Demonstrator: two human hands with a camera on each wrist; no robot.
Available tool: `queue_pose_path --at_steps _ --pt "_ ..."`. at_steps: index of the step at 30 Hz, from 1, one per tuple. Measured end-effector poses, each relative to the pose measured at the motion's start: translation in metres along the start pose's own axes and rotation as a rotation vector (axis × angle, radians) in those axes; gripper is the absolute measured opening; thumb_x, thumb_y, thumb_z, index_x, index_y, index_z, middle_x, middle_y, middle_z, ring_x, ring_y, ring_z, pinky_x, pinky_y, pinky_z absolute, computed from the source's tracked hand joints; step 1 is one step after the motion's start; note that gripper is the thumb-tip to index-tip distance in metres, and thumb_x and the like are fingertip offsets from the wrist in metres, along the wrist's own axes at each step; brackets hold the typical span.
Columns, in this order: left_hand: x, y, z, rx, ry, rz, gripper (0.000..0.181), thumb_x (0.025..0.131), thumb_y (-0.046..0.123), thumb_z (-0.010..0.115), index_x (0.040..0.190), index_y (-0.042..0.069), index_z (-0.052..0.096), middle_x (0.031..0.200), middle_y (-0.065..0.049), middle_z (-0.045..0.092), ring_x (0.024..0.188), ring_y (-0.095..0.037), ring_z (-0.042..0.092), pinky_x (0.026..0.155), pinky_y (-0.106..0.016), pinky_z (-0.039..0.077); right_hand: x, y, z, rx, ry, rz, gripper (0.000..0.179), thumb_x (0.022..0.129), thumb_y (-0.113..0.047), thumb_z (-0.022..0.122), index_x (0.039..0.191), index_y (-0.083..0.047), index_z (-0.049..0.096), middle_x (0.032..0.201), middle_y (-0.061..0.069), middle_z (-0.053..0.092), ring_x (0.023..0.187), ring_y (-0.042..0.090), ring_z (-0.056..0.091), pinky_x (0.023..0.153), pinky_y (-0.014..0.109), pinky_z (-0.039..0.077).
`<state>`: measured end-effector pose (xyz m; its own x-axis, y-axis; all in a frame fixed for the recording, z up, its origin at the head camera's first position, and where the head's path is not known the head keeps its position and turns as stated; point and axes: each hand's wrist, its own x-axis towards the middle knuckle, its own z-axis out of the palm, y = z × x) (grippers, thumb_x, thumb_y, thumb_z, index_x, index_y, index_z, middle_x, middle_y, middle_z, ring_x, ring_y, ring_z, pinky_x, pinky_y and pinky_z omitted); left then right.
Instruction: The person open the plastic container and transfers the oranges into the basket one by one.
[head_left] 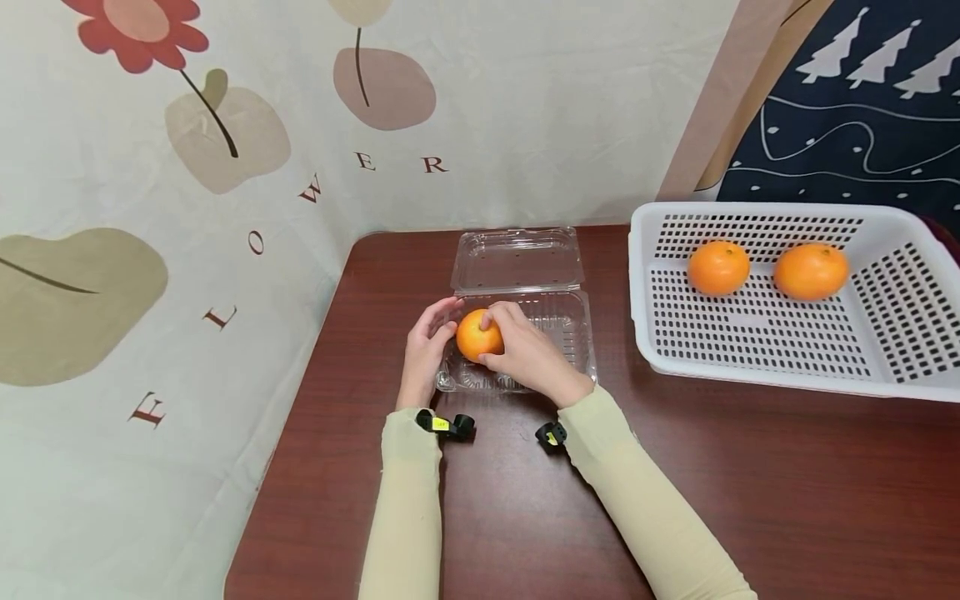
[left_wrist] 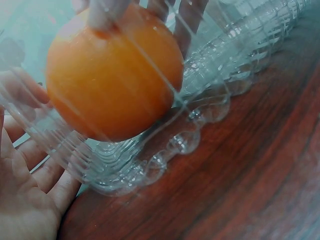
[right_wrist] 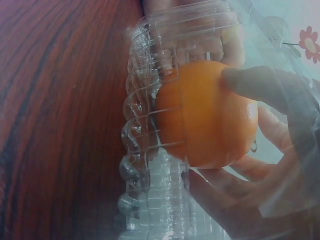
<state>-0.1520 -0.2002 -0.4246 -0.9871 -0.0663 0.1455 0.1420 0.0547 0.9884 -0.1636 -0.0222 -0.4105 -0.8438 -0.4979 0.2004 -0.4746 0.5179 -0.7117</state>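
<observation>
Inside a clear plastic clamshell container [head_left: 558, 329], toward its left end, is an orange [head_left: 474, 340]. My right hand [head_left: 528, 350] grips this orange from the right, its thumb and fingers spread round the fruit, as the right wrist view also shows. My left hand [head_left: 427, 346] is at the container's left side, fingers extended along the outside of the wall and thumb near the orange. In the left wrist view the transparent wall crosses in front of the orange [left_wrist: 115, 80]. The container's lid [head_left: 517, 258] lies folded back, away from me.
To the right, a white perforated basket [head_left: 750, 371] holds two more oranges, a left one [head_left: 718, 268] and a right one [head_left: 812, 272]. Everything stands on a reddish-brown table [head_left: 510, 508]. A printed cloth [head_left: 525, 125] hangs behind and to the left.
</observation>
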Motion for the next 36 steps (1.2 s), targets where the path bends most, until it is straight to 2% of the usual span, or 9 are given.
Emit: queue_pose_path --at_steps 6,9,15,20,29,36 --pt "0.004 -0.014 -0.003 0.003 0.011 0.004 0.034 0.09 0.004 0.048 0.124 0.01 0.051 0.122 -0.006 0.054 0.112 -0.019 0.048 0.095 -0.03 0.038 0.001 0.001 0.0 -0.019 0.0 -0.011 0.043 0.071 -0.025 0.073 0.1 -0.019 0.042 0.111 -0.001 0.04 0.091 0.016 0.048 0.073 0.032 0.045" --pt "0.005 -0.015 -0.004 0.003 0.016 0.001 0.034 0.09 0.004 0.048 0.123 0.011 0.052 0.122 -0.005 0.054 0.112 -0.018 0.049 0.095 -0.03 0.038 0.001 0.001 0.001 -0.036 0.0 -0.016 0.044 0.07 -0.027 0.073 0.099 -0.018 0.041 0.109 -0.002 0.041 0.092 0.015 0.045 0.075 0.031 0.043" --pt "0.001 -0.002 -0.001 0.004 0.006 -0.008 0.035 0.09 0.002 0.047 0.125 0.005 0.049 0.124 -0.011 0.052 0.114 -0.023 0.047 0.095 -0.031 0.038 0.002 0.001 0.0 -0.06 -0.006 -0.009 0.044 0.071 -0.03 0.073 0.099 -0.018 0.041 0.105 -0.001 0.044 0.089 0.017 0.043 0.075 0.031 0.04" --pt "-0.002 0.005 0.001 0.017 0.007 -0.011 0.036 0.09 0.001 0.046 0.126 0.002 0.048 0.125 -0.014 0.051 0.115 -0.025 0.046 0.094 -0.032 0.039 0.001 0.0 0.0 -0.042 -0.009 0.013 0.044 0.071 -0.03 0.072 0.099 -0.019 0.04 0.107 0.001 0.043 0.087 0.017 0.047 0.072 0.032 0.043" --pt "0.005 -0.014 -0.004 0.005 0.017 -0.009 0.035 0.09 0.005 0.049 0.124 0.012 0.052 0.122 -0.004 0.054 0.113 -0.017 0.048 0.091 -0.031 0.041 -0.001 0.0 0.001 -0.038 0.008 0.07 0.045 0.071 -0.035 0.07 0.101 -0.021 0.038 0.105 0.002 0.041 0.074 0.021 0.05 0.063 0.032 0.044" --pt "0.005 -0.017 -0.004 -0.009 0.017 0.001 0.035 0.089 0.004 0.049 0.124 0.01 0.051 0.123 -0.007 0.054 0.113 -0.019 0.048 0.09 -0.031 0.042 -0.001 0.001 0.001 -0.058 0.012 0.069 0.046 0.07 -0.036 0.069 0.101 -0.02 0.038 0.103 0.002 0.041 0.073 0.02 0.05 0.061 0.031 0.044"
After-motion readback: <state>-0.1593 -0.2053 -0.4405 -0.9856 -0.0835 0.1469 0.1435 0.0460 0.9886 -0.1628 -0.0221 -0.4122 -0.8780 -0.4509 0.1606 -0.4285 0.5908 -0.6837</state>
